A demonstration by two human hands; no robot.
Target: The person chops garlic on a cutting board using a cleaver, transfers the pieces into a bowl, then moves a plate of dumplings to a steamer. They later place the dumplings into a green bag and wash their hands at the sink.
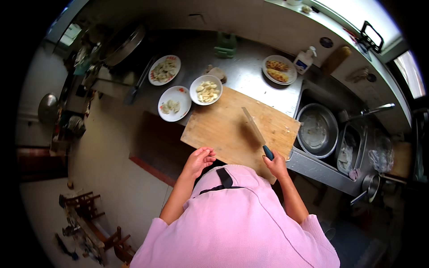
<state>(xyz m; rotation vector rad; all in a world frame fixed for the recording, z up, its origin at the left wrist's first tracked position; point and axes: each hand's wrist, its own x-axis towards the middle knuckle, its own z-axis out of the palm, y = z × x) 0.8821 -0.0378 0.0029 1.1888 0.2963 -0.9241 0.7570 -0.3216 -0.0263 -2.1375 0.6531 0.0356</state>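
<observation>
My right hand [275, 165] grips the dark teal handle of a kitchen knife [254, 127]. Its long blade points away from me over the wooden cutting board [219, 134]. At the board's near left edge, my left hand [199, 161] is closed with the fingers curled in; whether anything small is in them cannot be seen. A white bowl [193, 98] of pale yellow chunks, like peeled garlic cloves, stands at the board's far left corner. Beside it, a white plate [167, 114] holds a few pale pieces. Small bits [287, 130] lie on the board's right side.
Another plate [152, 79] bears pale greenish food. Two yellow-brown cobs lie on a plate [267, 77] near a pump bottle [304, 60]. A green plastic holder [225, 46] stands at the back. Right of the board, the sink holds a metal basin [334, 134] under a faucet [377, 109].
</observation>
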